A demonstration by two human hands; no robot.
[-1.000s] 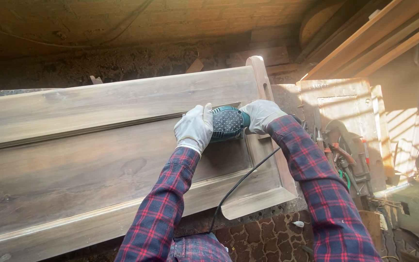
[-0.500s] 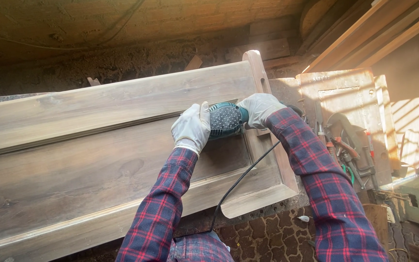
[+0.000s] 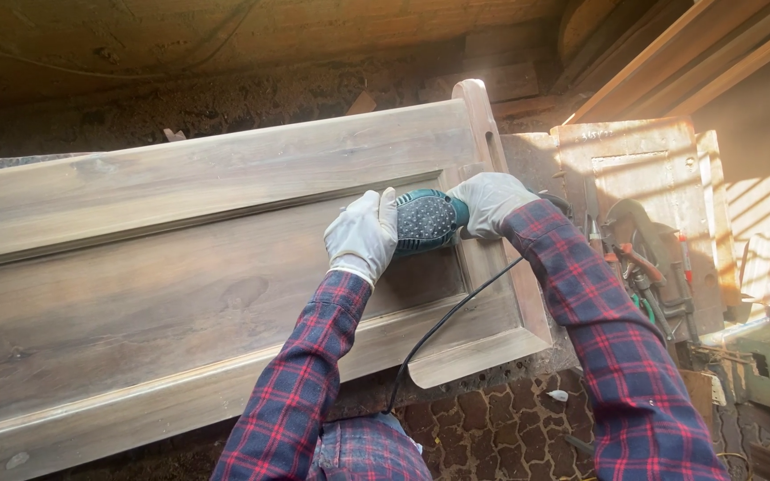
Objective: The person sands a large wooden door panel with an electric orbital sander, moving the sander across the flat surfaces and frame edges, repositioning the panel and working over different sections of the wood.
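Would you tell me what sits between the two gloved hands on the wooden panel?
In the head view, a teal sander sits between the left hand and right hand, both gripping it.

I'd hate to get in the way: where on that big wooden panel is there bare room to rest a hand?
The recessed wooden panel lies bare left of the left hand, between its upper rail and lower rail. It is crowded at the right end: both hands, the right hand too, grip the teal sander, its cord trailing down.

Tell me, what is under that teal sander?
The teal sander rests on the recessed wooden panel of a door-like frame, gripped by the gloved left hand and right hand. Its sanding pad and the wood beneath are covered.
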